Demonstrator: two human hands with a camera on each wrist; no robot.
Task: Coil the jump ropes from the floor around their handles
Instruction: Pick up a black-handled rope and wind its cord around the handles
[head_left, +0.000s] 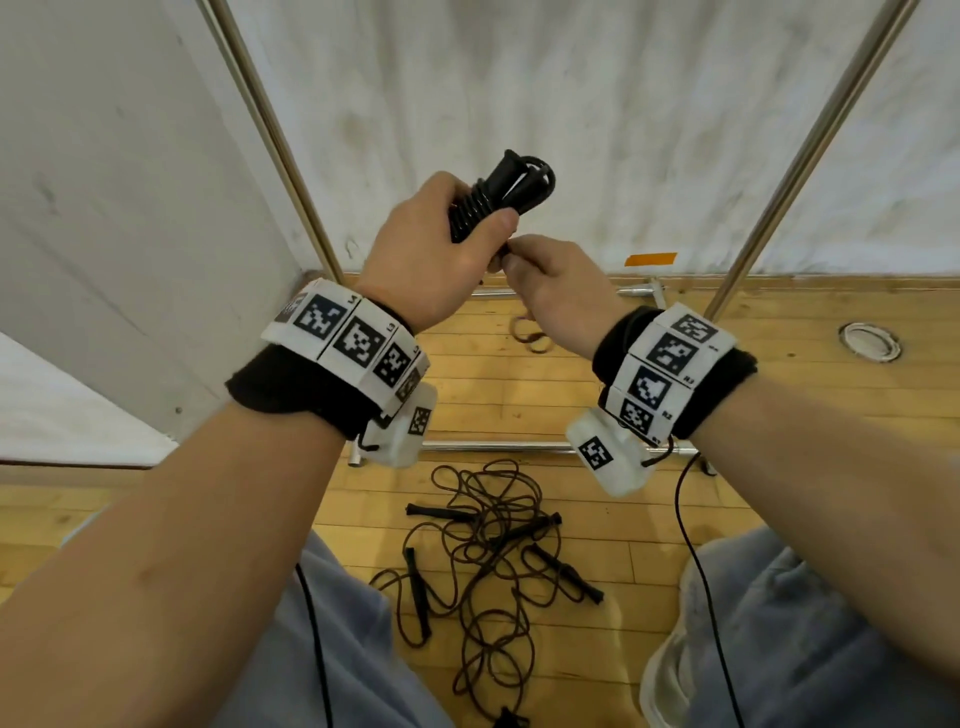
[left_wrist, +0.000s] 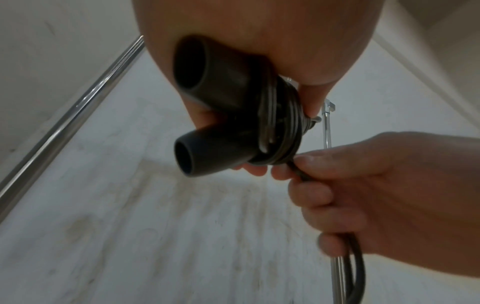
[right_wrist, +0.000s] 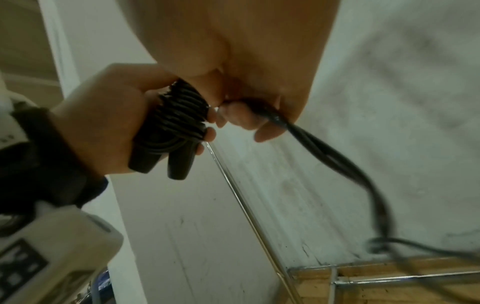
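My left hand (head_left: 441, 244) grips a pair of black jump-rope handles (head_left: 498, 192) held side by side, with black cord wound in tight turns around them (right_wrist: 179, 115). The handles' open butt ends (left_wrist: 189, 67) face the left wrist camera. Just to the right, my right hand (head_left: 550, 280) pinches the loose end of that cord (left_wrist: 298, 172) beside the coil, and a doubled loop (right_wrist: 335, 156) trails below its fingers. More black jump ropes (head_left: 493, 561) lie tangled on the wooden floor between my knees, with several handles (head_left: 566, 571) among them.
A metal rack frame stands ahead: slanted poles (head_left: 270, 135) (head_left: 810, 150) and a low crossbar (head_left: 493, 446) above the tangle. A white wall is behind. Rubber bands (head_left: 527, 332) and a round floor fitting (head_left: 870, 340) sit on the wood floor (head_left: 519, 395). An orange tape strip (head_left: 649, 258) marks the wall base.
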